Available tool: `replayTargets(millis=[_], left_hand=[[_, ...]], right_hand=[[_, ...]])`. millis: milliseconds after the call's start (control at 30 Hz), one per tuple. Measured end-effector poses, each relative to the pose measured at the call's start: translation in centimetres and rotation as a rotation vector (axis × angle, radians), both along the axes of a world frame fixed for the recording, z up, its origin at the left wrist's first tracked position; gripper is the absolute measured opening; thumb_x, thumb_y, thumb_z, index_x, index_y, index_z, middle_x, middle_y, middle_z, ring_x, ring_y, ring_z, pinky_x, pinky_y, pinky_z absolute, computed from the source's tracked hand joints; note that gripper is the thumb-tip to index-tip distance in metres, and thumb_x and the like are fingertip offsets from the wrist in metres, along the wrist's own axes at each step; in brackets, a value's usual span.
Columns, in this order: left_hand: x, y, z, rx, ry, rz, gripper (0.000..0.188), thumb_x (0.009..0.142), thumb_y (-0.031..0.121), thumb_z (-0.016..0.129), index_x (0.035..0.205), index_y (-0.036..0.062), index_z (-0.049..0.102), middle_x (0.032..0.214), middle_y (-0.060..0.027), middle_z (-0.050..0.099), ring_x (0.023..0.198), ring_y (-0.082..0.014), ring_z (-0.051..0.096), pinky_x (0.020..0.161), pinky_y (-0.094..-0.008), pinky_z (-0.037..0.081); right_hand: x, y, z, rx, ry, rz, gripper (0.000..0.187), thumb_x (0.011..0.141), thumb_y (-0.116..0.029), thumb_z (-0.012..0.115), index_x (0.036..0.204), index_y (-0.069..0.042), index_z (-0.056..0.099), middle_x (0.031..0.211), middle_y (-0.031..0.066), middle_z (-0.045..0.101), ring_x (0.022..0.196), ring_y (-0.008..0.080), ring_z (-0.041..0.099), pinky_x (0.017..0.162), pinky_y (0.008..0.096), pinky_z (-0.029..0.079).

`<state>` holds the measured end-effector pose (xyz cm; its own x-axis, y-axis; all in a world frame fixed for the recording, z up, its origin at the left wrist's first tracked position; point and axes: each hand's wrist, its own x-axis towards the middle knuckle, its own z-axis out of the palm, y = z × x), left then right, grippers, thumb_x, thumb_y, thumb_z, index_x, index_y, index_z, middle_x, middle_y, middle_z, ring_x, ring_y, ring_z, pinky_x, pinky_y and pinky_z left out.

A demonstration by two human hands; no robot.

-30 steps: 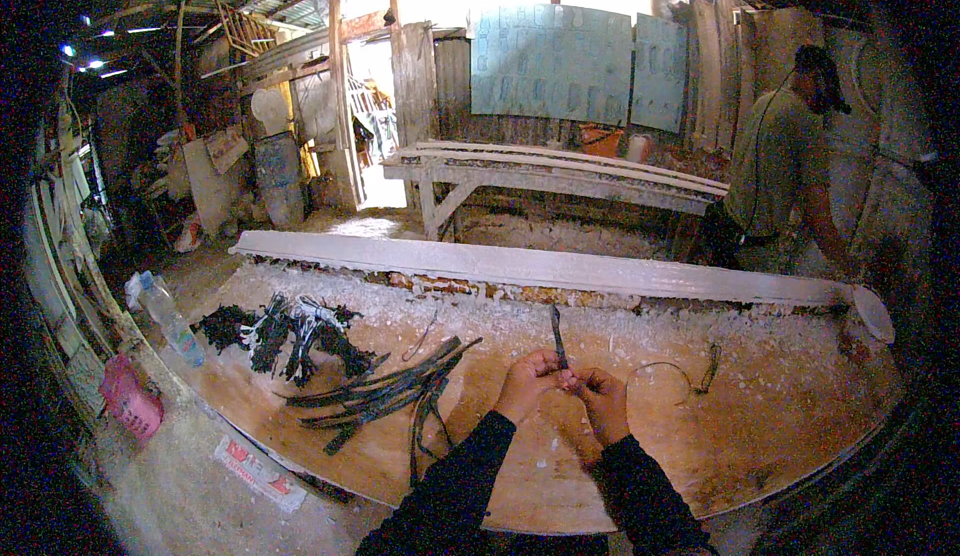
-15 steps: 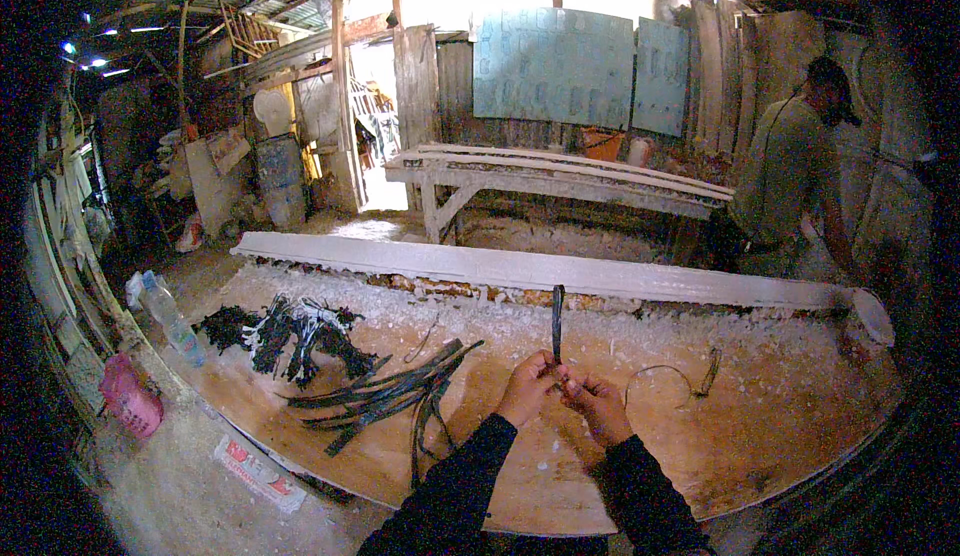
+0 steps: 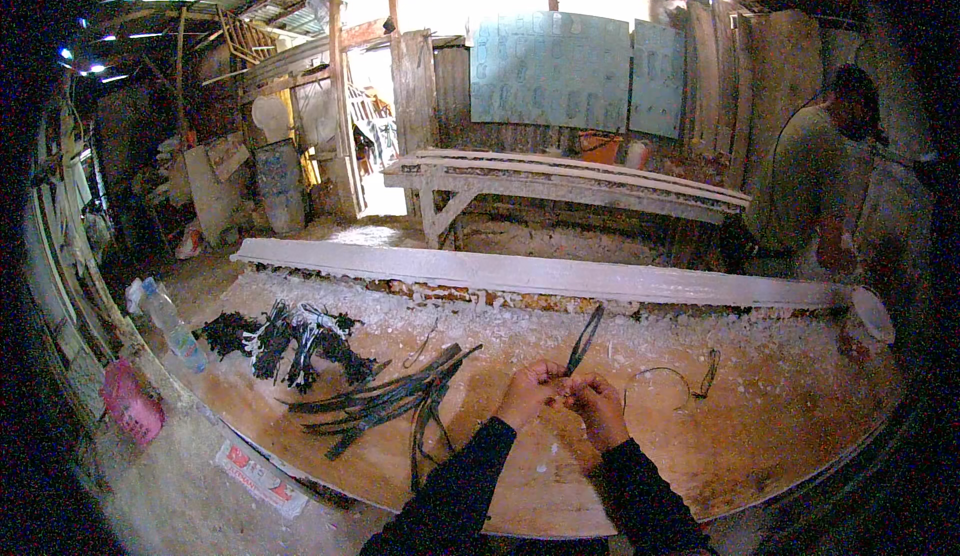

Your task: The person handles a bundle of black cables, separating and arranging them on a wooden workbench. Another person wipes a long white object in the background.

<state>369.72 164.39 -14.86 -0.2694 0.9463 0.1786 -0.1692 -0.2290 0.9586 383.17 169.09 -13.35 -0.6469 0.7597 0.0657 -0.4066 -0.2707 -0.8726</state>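
My left hand (image 3: 530,393) and my right hand (image 3: 597,411) meet over the wooden board, fingers closed in a pinch. Between them they hold a thin black strip (image 3: 585,343), which sticks up from the fingertips and leans right; it looks doubled. The fingers hide its lower end. To the left of my hands lies a loose pile of long flat black strips (image 3: 385,406). Beyond that pile are tied bunches of short black and white strands (image 3: 300,341). A thin dark cord (image 3: 703,376) curls on the board to the right.
A whitish plaster-coated beam (image 3: 520,268) runs along the board's far edge. At left are a clear plastic bottle (image 3: 173,324) and a pink bag (image 3: 132,401). A white bowl (image 3: 872,314) stands far right. Behind are a long bench (image 3: 560,181) and another person (image 3: 815,176).
The held strip has tilted from upright to the right, and its two strands show apart. My hands stay in nearly the same place. The other person has shifted right.
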Motion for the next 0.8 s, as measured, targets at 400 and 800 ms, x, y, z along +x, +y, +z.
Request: replayTargets(millis=[400,800], left_hand=[[0.4,0.1,0.4,0.014,0.026,0.007,0.019,0.072,0.015,0.066,0.08,0.0047,0.053,0.074,-0.0029,0.059,0.063,-0.0102,0.056,0.047,-0.0194,0.043],[0.4,0.7,-0.7,0.109,0.002,0.03,0.014,0.075,0.007,0.061,0.086,0.0006,0.057,0.081,-0.0045,0.06,0.071,-0.0118,0.058,0.061,-0.023,0.049]], right_hand=[[0.4,-0.1,0.8,0.004,-0.047,-0.064,0.007,0.079,-0.009,0.055,0.078,-0.003,0.053,0.073,0.0058,0.057,0.066,0.0144,0.056,0.065,0.0254,0.047],[0.4,0.4,0.8,0.269,-0.174,-0.186,0.008,0.078,-0.007,0.056,0.083,0.0,0.056,0.074,0.0056,0.059,0.066,0.014,0.057,0.064,0.0264,0.048]])
